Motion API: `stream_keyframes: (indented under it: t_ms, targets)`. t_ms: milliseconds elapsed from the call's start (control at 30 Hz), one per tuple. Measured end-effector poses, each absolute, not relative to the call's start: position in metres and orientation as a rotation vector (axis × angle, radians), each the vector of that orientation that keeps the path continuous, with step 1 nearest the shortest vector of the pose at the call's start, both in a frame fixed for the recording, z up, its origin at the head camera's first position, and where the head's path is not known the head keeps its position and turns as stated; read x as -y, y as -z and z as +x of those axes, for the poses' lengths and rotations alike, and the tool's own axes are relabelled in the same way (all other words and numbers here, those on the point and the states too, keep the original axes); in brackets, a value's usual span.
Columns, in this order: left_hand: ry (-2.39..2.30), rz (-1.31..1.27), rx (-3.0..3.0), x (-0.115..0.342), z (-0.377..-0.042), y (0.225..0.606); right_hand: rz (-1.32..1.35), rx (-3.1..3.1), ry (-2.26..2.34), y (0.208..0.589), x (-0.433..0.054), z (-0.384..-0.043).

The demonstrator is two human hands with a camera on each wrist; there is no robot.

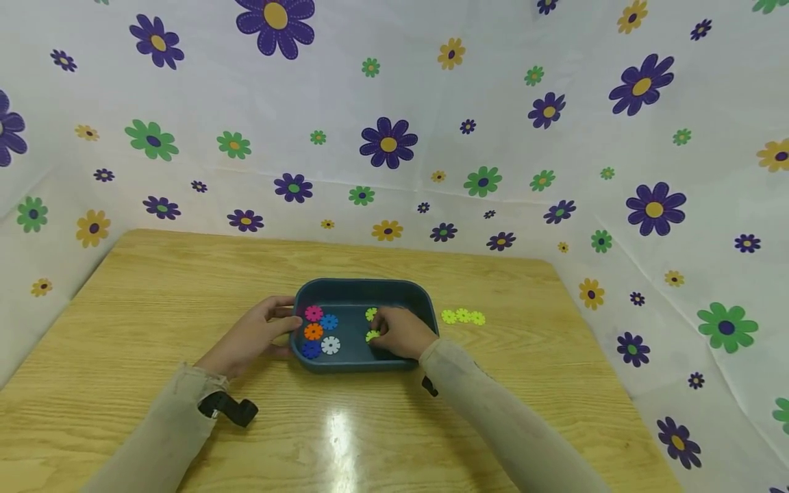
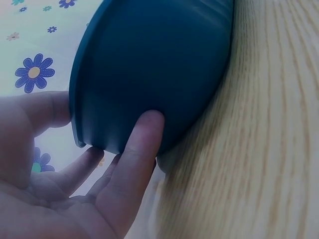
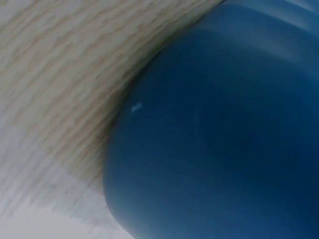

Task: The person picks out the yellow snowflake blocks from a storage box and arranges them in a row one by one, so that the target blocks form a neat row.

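Observation:
A dark blue-grey plastic tray (image 1: 364,366) stands on the table with several notched snowflake discs in it. My left hand (image 1: 253,335) holds the tray's left end, fingertips (image 2: 149,124) against its outer wall and one digit over the rim. Inside the tray, my right hand (image 1: 401,332) pinches a yellow-green snowflake disc (image 1: 372,336) near the tray floor. Another yellow-green disc (image 1: 370,314) shows just beyond those fingers. At the left end lie a pink disc (image 1: 314,313), an orange disc (image 1: 313,332), a white disc (image 1: 331,345) and blue ones. The right wrist view shows only the tray's outer wall (image 3: 209,124).
Right of the tray, several yellow-green discs (image 1: 463,315) lie in a short row on the wooden table (image 1: 524,383). A flower-printed white cloth (image 1: 333,103) hangs behind and along the sides of the table. Dark straps (image 1: 228,408) sit at both wrists.

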State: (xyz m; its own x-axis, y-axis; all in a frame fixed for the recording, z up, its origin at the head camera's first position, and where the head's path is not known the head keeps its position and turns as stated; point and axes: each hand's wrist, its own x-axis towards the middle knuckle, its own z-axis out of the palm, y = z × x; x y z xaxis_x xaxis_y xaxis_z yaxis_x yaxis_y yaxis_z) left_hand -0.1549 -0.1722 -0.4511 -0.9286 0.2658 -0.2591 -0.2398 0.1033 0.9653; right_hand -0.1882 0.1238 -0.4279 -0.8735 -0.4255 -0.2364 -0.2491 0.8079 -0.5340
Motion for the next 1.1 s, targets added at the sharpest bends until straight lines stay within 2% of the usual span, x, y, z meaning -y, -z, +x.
stream_keyframes:
  t_ms: [733,1100]
  targets:
    - [-1.907,0.062,-1.992,0.173,-0.154,0.452,-0.517,-2.550,1.045,0.412,-0.137,-0.188]
    - [-1.901,0.052,-2.007,0.173,-0.154,0.452,-0.367,-2.407,1.315,0.393,-0.167,-0.194]
